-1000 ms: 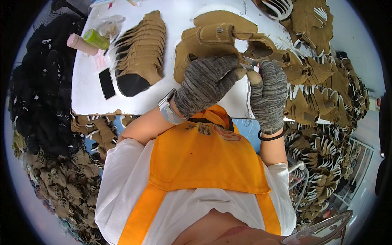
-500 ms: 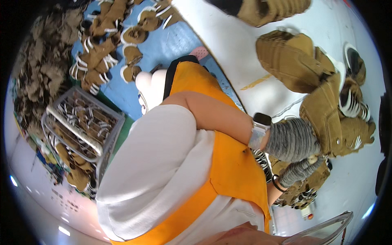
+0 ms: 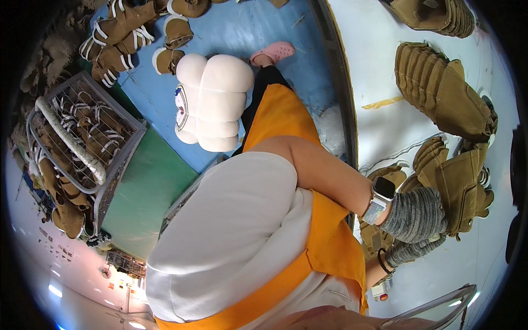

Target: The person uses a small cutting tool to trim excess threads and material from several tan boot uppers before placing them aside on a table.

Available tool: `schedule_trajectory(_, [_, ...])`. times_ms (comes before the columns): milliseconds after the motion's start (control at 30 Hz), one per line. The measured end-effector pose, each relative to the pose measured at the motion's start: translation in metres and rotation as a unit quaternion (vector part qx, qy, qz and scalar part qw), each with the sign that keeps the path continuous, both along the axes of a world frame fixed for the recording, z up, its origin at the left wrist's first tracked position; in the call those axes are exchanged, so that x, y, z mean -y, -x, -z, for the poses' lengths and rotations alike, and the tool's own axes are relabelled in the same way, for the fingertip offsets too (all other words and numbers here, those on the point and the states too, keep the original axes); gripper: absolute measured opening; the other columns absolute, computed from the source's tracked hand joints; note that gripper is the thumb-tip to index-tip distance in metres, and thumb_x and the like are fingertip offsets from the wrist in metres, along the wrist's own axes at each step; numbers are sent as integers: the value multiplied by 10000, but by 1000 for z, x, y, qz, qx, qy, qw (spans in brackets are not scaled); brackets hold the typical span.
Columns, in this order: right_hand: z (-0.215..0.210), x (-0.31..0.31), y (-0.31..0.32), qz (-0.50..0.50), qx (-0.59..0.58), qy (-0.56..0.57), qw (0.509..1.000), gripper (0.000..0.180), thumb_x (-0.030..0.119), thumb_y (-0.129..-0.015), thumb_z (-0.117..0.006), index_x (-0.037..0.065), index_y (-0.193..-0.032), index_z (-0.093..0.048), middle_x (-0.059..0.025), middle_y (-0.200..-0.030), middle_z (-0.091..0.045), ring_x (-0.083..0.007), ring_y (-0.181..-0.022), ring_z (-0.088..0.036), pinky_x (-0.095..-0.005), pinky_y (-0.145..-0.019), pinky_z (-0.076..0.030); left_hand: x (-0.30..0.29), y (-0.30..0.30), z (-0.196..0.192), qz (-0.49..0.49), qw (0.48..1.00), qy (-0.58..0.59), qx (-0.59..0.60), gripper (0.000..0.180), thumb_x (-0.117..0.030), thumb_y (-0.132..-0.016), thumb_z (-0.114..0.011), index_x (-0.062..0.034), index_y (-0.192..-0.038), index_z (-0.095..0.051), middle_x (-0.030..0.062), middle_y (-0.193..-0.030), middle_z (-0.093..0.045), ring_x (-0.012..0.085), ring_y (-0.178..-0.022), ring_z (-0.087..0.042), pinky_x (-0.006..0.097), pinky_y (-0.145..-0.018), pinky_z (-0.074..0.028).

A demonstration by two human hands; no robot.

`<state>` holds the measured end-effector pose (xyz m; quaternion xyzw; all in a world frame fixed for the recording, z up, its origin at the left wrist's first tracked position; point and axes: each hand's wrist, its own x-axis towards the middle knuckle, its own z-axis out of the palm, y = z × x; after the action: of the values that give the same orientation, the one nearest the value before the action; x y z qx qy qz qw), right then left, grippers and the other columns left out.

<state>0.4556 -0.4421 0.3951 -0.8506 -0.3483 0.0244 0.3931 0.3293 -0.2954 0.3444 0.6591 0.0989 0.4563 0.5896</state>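
Left hand (image 3: 419, 214) and right hand (image 3: 419, 249) adjoin the brown workpiece (image 3: 459, 184); finger closure cannot be determined; layered brown stack (image 3: 440, 91) lies near the workpiece.

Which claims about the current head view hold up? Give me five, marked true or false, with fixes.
1. The left arm wears a smartwatch. True.
2. Both hands are bare. False: the left hand and right hand wear grey knit gloves.
3. The left hand is at a brown sewn piece. True.
4. The apron is blue. False: the apron is orange.
5. The shoe in view is black. False: the shoe is pink.
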Motion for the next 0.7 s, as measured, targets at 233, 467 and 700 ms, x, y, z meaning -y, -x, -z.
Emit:
schedule_trajectory(233, [5,4,5,-25,67,24,997,407,303,-965,-447,-5,-1230,-451,-143,-1181,-539,-230,-996,-559,-353,-883,-454,17,14,5,-20,1000,-4,10,210,-181,-802,-554,-57,-965,-600,108,-861,-568,256,-794,-585,366,-758,-465])
schedule_trajectory(467, [4,6,20,-18,94,44,994,436,318,-973,-417,-18,-1250,-441,-150,-1201,-531,-235,-1034,-549,-353,-923,-437,27,21,0,-14,1000,-10,12,216,-155,-809,-563,-49,-992,-601,106,-905,-577,250,-820,-592,353,-774,-470])
schedule_trajectory(700, [-13,11,34,28,138,52,989,461,344,-979,-387,-32,-1240,-447,-151,-1197,-531,-224,-1048,-538,-347,-943,-426,28,22,-7,18,999,-33,9,225,-129,-815,-573,-40,-1020,-601,103,-948,-585,243,-845,-600,339,-790,-475])
